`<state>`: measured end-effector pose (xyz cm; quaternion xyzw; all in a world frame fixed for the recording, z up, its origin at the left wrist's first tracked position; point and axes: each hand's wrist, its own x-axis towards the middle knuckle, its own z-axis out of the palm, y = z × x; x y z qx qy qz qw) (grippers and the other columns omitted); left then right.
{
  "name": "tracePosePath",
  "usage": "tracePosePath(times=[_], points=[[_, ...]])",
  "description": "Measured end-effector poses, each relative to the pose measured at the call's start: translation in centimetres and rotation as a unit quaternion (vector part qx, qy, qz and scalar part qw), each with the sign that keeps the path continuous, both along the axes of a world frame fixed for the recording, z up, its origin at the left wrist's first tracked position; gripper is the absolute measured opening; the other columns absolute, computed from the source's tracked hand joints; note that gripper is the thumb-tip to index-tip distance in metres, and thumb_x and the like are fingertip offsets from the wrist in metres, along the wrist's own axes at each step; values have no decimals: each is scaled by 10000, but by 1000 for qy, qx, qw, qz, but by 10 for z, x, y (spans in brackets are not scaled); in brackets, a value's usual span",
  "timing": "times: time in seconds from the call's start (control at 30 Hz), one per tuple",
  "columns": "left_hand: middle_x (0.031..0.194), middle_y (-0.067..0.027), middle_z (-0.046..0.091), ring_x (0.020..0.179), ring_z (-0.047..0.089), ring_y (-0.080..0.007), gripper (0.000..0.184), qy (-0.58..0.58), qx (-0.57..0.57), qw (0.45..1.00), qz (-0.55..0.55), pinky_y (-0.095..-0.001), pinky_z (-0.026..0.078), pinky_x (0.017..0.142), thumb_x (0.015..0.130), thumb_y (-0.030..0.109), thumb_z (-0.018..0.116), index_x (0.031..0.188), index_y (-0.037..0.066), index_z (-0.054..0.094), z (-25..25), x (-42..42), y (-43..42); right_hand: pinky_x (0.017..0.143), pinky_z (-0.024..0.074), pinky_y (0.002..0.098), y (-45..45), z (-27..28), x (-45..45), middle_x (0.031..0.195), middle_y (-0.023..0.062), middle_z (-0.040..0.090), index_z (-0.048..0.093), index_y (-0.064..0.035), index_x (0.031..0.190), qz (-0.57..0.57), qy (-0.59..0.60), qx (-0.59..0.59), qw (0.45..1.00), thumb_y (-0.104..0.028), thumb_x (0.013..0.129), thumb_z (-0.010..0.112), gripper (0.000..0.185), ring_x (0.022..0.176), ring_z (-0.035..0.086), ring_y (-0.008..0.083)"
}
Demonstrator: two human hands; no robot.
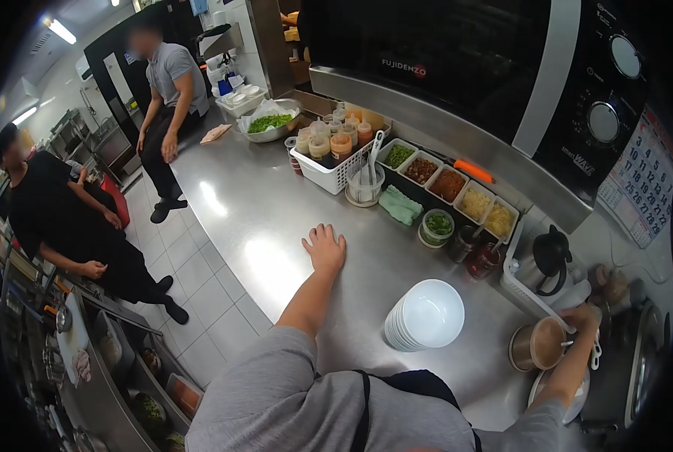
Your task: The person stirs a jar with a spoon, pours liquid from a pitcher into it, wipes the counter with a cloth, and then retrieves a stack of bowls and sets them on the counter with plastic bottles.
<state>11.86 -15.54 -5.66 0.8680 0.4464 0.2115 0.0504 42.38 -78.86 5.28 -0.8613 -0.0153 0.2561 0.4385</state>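
Note:
My left hand (325,247) lies flat on the steel counter (396,260), fingers spread, holding nothing. At the far right, my right hand (579,319) is closed beside a round container of brown liquid (541,345). A pale handle shows at its fingers, but what it grips is not clear. Close by stands a white basket (518,285) with a black-lidded steel jug (549,256) in it. Between my two hands, nearer my body, a stack of white bowls (427,316) stands on the counter.
Topping tubs (449,184), a jar of chopped greens (436,226), a folded green cloth (400,205) and a basket of squeeze bottles (329,169) line the counter's back. A microwave (457,68) overhangs them. One person (174,83) sits on the counter's far end; another (57,203) stands left.

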Motion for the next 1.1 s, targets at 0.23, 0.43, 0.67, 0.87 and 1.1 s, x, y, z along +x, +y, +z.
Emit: tracePosePath(times=[0.23,0.43,0.67,0.87,1.1], points=[[1265,-85,402,1205,328,-281,421,-3,2,1000,2,-578,197,1005,844,358,483,1170,94,453,-1,0,0,832,452,458,-24,-36,37,988,177,612,524,64,1079,-23,223,104,969,-37,648,739,492,906,592,331],[1235,-84,425,1175,349,-270,429,-12,34,999,6,-555,237,969,825,352,508,1161,89,461,-6,0,2,909,404,437,-14,-30,27,1067,179,598,512,76,1125,32,217,105,970,-138,715,708,502,990,563,324],[1268,-74,405,1204,326,-273,436,9,1,1000,5,-568,208,1005,849,361,473,1188,89,452,1,-1,0,962,339,366,-17,-36,38,1095,132,593,548,56,1117,42,299,71,951,-209,727,715,500,1067,509,253],[1259,-91,408,1210,331,-276,448,0,-12,1000,6,-574,210,1015,839,355,479,1192,80,456,8,-1,-4,964,360,406,-5,-16,25,1149,142,580,522,16,1173,65,318,22,946,-271,794,641,490,1067,533,282],[1233,-91,414,1181,346,-273,445,-13,19,1000,6,-582,251,973,828,351,508,1172,75,446,-1,-2,0,958,364,441,-27,-42,51,1152,185,570,502,29,1185,94,297,41,949,-362,768,643,588,1080,523,329]])
